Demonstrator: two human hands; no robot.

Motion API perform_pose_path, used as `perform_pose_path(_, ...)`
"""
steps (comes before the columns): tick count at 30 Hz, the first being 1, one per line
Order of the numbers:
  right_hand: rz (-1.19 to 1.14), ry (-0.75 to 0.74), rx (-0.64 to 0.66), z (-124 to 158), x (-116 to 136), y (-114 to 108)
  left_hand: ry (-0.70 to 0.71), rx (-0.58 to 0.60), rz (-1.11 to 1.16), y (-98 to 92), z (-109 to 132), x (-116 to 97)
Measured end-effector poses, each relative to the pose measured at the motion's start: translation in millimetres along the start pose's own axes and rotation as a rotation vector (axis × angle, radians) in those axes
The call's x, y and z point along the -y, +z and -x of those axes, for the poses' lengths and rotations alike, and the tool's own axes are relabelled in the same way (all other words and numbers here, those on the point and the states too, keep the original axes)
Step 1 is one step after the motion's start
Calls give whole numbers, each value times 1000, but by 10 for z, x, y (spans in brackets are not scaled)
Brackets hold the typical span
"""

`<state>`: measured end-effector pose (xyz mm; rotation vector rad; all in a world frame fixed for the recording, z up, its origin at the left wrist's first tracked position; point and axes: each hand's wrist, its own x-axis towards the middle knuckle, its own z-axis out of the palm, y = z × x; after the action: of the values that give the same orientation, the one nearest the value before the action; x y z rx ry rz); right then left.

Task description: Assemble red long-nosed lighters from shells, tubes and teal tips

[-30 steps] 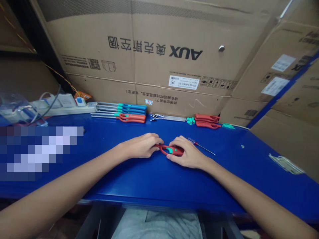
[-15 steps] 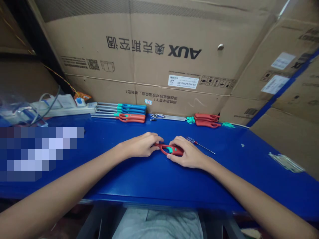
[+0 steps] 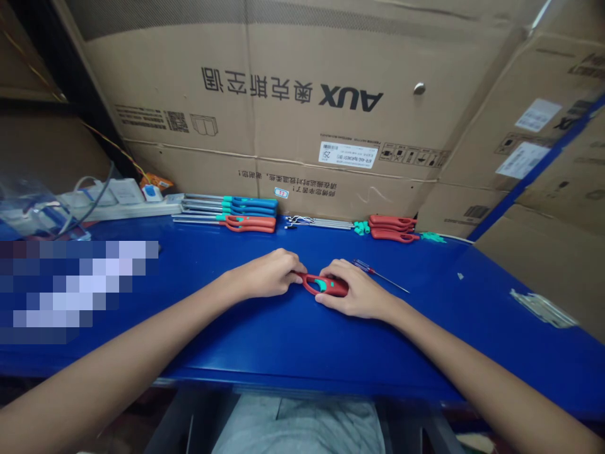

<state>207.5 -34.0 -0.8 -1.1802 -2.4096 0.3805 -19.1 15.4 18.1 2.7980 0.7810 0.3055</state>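
Head-worn view, looking forward and down, close above blue tabletop

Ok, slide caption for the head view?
Left hand and right hand grip a red-and-green handle at a blue table.

left forearm bare, angled in from lower left | left hand back upward, fingertips pinching | right forearm bare, angled in from lower right | right hand curled in a grip, thumb on near side | hands near each other, apart
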Motion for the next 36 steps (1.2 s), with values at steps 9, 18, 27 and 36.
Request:
perform_pose_path(9,1,-16,32,1,20,-22,-9,-13,-44,-18,23,-24)
perform_pose_path(18,8,-7,38,11,64,-64,-28,2,-63,-59,42,-55)
perform_pose_path(27,-72,-8,33,1,9,-58,-194,-32,179,-31,8,21)
perform_pose_path(36,-227,70,-123,-45,-15,-61,-283,-51,467,-11,-46,94)
